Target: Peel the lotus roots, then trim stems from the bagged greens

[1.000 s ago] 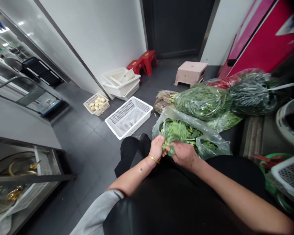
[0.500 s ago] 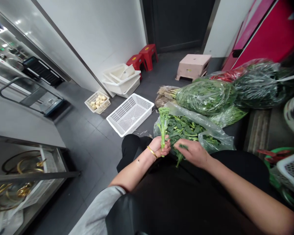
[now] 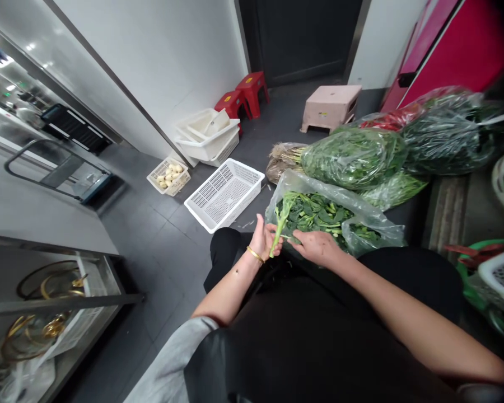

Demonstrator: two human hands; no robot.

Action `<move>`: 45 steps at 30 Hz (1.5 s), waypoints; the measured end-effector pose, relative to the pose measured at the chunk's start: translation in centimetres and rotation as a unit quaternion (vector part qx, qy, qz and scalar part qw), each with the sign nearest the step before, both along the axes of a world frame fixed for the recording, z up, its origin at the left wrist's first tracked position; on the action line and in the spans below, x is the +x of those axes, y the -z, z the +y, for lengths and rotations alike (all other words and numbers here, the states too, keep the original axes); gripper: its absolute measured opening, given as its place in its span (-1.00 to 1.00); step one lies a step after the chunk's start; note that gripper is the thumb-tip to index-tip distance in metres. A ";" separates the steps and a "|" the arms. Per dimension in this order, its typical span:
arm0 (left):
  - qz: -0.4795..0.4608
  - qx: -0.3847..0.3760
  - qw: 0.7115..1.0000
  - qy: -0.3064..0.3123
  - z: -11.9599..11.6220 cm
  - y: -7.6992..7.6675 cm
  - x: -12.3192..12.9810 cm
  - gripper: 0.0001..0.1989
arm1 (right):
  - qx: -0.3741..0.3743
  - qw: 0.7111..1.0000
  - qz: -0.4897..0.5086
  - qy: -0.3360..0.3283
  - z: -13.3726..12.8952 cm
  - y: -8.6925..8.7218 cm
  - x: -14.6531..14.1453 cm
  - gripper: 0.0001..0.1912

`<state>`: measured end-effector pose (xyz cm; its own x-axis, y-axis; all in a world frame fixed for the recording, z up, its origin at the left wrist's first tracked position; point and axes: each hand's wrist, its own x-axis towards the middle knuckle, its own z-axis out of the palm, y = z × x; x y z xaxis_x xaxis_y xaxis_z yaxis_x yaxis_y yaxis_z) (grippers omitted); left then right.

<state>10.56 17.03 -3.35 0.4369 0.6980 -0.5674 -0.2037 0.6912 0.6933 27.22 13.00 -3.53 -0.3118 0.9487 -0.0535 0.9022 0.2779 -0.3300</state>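
A light green broccolini stalk [image 3: 280, 224] leans across the fingers of my left hand [image 3: 262, 239], its thumb raised away from it. My right hand [image 3: 317, 246] is closed beside it, fingertips pinching a thin leaf stem at the stalk's side; the leaf itself is mostly hidden. Just beyond both hands, a clear plastic bag [image 3: 372, 215] lies open, full of leafy green stalks [image 3: 319, 212]. The bag sits on the floor between my knees.
An empty white perforated basket [image 3: 224, 196] stands ahead to the left. Behind it are a small basket of pale peeled vegetables [image 3: 170, 174] and stacked white tubs [image 3: 208, 137]. Bagged greens [image 3: 355, 157] lie to the right, near a pink stool [image 3: 331, 106]. A metal shelf [image 3: 109, 280] stands left.
The stalk has tilted and lowered, and my left thumb has lifted off it. My right hand has moved in to the stalk; the dark leaf that hung below it no longer shows.
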 end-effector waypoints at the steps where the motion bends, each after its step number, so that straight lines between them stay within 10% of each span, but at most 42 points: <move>1: 0.017 0.036 0.999 -0.016 0.0 0.5 0.4 -0.32 | -0.003 1.000 -0.017 0.001 -0.6 -0.3 -0.4 -0.69; 8: 0.185 0.216 0.944 -0.169 1.7 2.2 0.8 -0.44 | -0.006 0.998 0.023 -0.064 -3.8 -1.7 -2.6 -0.63; 14: 0.019 0.208 0.974 -0.087 -0.6 -0.3 0.5 -0.55 | -0.070 0.988 0.106 -0.090 2.5 0.0 1.3 -0.44; 19: -0.024 0.180 0.981 -0.064 -1.8 -1.4 2.3 -0.57 | 0.083 0.982 0.166 -0.019 2.8 -1.9 0.4 -0.58; 24: -0.047 0.108 0.989 -0.087 -0.1 -2.0 2.1 -0.57 | 0.189 0.951 0.156 -0.187 -2.2 -1.0 -0.6 -0.58; 28: -0.047 0.145 0.987 -0.053 -0.2 -2.3 2.1 -0.58 | 0.040 0.977 0.210 -0.004 -0.4 -1.1 1.7 -0.59; 31: -0.028 0.169 0.985 -0.031 -1.2 -2.0 2.9 -0.59 | 0.063 0.979 0.191 0.044 2.3 -2.5 2.2 -0.63; 36: -0.051 0.151 0.986 -0.048 -1.8 -2.1 3.5 -0.64 | 0.269 0.953 0.093 -0.108 -0.3 -3.1 -0.4 -0.63; 40: -0.094 0.106 0.989 -0.050 -0.7 -3.3 2.8 -0.63 | 0.190 0.934 0.145 -0.266 -3.5 -2.7 0.3 -0.70; 45: -0.113 0.152 0.981 0.036 -1.4 -4.2 3.0 -0.62 | -0.043 0.935 0.349 0.035 0.8 -4.9 5.1 -0.60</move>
<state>13.51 15.67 0.82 0.5822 0.7822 -0.2217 -0.3336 0.4786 0.8122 32.29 13.76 1.41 -0.2363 0.9697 0.0624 0.4736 0.1710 -0.8640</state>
